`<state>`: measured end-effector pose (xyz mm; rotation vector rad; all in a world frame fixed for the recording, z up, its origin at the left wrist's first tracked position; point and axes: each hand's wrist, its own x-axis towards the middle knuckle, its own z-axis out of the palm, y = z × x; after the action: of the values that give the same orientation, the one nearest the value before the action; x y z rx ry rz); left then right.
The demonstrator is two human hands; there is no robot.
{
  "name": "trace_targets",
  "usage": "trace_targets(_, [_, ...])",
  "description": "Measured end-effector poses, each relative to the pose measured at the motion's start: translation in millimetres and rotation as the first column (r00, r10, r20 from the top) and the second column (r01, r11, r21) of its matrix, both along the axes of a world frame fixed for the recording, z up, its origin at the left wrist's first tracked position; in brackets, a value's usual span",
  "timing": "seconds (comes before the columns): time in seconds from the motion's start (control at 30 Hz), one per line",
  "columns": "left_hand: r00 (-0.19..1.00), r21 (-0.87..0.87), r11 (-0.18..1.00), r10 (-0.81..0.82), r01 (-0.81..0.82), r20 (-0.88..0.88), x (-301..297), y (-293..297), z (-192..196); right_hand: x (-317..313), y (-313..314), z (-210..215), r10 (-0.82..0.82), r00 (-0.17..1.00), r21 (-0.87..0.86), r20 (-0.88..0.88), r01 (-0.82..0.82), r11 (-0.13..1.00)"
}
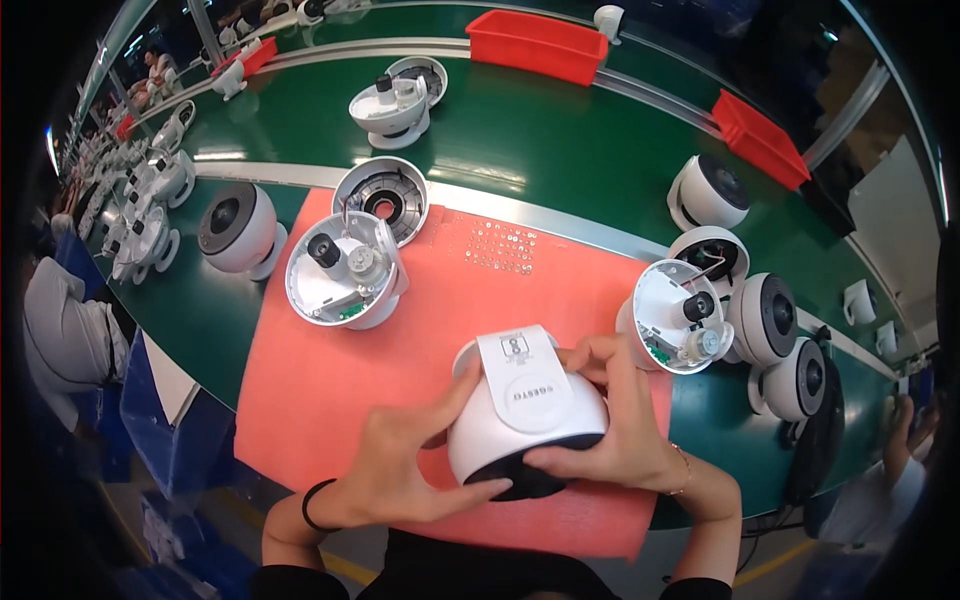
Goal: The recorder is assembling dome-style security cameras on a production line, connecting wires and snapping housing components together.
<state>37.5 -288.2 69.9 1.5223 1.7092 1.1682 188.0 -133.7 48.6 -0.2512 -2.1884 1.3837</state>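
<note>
A white dome camera body [520, 415] with a flat base plate on top and a black front facing down sits low on the red mat [300, 400]. My left hand [405, 465] grips its left side, thumb under the black front. My right hand [615, 425] clasps its right side, fingers over the top edge. An opened half shell [345, 270] with a motor and lens inside lies at the mat's upper left. A round inner cover [381, 198] rests behind it. Several small screws [500, 245] lie scattered on the mat's far part.
Another opened shell [675, 318] sits right of the mat beside three closed dome cameras [765, 318]. More units line the green conveyor [560, 140] at left and back. Two red bins [537, 44] stand beyond it. Other people sit at far left and lower right.
</note>
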Motion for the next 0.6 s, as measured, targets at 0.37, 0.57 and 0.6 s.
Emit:
trace_targets(0.37, [0.738, 0.196, 0.971, -0.031, -0.138, 0.674, -30, 44, -21, -7, 9, 25, -0.036, 0.999, -0.243, -0.025, 0.029, 0.970])
trace_targets(0.57, [0.665, 0.410, 0.867, -0.131, -0.283, 0.735, -31, 86, -47, -19, 23, 25, -0.125, 0.974, 0.141, -0.190, 0.153, 0.978])
trace_targets(0.6, [0.630, 0.405, 0.864, -0.140, -0.299, 0.764, -34, 91, -48, -21, 26, 25, -0.132, 0.970, 0.140, -0.202, 0.162, 0.977])
